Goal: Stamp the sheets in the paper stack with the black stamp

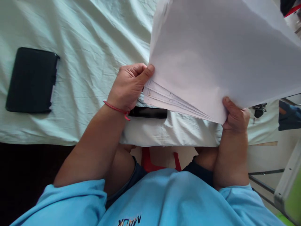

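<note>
A fanned stack of white paper sheets (pixel 211 56) is held up above the cloth-covered surface, its top sheet blank and thin printed lines showing on the edges beneath. My left hand (pixel 130 81) pinches the left edge of the stack, thumb on top. At the lower right corner, my right hand (pixel 236 114) grips the sheets with its thumb over the front. Below the papers, near my left wrist, lies a long black object (pixel 149 112), partly hidden by that wrist.
Pale green cloth (pixel 89 37) with wrinkles covers the surface. A black tablet-like case (pixel 31 80) lies at the left. Small dark keys or clips (pixel 260 110) rest at the right. A red stool (pixel 150 161) shows under me, and a metal-framed green piece (pixel 290 185) stands lower right.
</note>
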{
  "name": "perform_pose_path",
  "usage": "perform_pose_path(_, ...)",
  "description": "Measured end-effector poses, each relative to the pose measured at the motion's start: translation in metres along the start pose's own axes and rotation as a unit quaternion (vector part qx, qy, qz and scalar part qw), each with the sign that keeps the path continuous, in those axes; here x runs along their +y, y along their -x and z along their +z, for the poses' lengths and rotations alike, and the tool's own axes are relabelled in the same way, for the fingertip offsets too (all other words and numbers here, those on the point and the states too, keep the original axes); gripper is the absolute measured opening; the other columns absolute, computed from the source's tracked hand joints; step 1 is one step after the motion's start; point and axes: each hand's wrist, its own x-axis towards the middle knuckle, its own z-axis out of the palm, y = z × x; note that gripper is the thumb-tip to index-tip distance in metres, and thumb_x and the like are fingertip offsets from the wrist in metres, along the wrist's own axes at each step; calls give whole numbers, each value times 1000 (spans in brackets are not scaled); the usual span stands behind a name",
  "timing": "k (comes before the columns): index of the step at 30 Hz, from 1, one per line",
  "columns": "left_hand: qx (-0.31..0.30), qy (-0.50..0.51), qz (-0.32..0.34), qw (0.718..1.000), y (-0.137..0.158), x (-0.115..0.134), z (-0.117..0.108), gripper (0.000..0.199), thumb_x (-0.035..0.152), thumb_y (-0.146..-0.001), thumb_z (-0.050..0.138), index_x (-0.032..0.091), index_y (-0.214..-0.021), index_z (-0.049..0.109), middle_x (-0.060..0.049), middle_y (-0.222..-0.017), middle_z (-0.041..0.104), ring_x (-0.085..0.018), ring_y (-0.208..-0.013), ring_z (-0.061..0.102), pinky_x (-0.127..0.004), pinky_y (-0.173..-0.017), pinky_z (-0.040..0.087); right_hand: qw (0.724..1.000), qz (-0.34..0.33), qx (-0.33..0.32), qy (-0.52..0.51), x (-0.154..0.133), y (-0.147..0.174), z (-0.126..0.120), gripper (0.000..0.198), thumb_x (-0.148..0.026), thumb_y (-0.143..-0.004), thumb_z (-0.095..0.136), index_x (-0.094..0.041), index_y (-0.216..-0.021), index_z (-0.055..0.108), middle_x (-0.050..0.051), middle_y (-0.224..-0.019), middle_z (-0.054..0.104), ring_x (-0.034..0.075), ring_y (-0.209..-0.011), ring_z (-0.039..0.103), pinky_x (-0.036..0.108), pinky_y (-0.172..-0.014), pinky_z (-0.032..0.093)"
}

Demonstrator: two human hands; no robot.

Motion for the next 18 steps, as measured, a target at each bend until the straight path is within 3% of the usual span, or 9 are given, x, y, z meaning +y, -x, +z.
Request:
perform_pose_path(5,-6,-51,-2,999,1,1,0,56,68,-93,100,25,-71,73,3,-65,45,-12,-60,29,-35,-55,21,1000,-19,11,-8,-1,-2,2,63,-37,-50,112,-16,-100,80,7,-114,86,31,-129,81,56,-131,65)
perform_pose_path(9,1,-36,13,999,3,2,2,59,66,-92,102,22,-68,70,3,-68,45,-11,-63,30,-32,-57,23,1000,-18,7,-6,-1,-1,2,61,-37,-51,111,-16,-100,80,7,-113,86,31,-128,82,56,-131,65)
perform_pose_path(15,15,-42,-7,999,2,6,3,52,43,-107,93,21,-66,70,2,-66,45,-12,-60,32,-34,-57,25,1000,-27,11,3,2,-2,1,62,-42,-51,112,-18,-98,80,7,-113,86,32,-128,81,61,-130,64)
perform_pose_path(18,6,-36,3,999,4,10,6,47,46,-106,95,22,-70,75,0,-69,56,-14,-66,44,-32,-60,36,999,-41,9,13,5,-3,0,61,-45,-53,112,-19,-98,80,6,-116,86,31,-125,81,63,-134,61)
